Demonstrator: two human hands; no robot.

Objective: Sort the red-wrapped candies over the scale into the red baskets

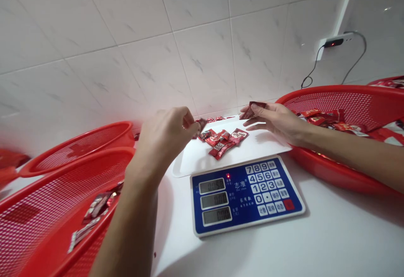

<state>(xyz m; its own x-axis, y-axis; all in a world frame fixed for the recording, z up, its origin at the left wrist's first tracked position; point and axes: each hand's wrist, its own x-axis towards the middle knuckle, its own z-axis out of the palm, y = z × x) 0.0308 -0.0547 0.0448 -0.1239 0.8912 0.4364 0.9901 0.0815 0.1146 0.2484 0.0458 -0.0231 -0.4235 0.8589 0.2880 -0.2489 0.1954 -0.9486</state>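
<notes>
My left hand [167, 136] pinches a small red wrapped candy [201, 124] just above the left side of the white tray [252, 146] of a scale. My right hand [274, 119] holds another red candy packet [252, 109] between thumb and fingers over the tray's far right edge. Several red candy packets [222, 140] lie in a small pile on the tray between my hands. The scale's blue panel [246, 193] with keypad and displays faces me.
A red mesh basket [347, 100] with candy packets sits at the right. Two red mesh baskets [63, 184] stand at the left, the near one holding a few packets. A white tiled wall rises behind, with a socket and cable [331, 43] at right.
</notes>
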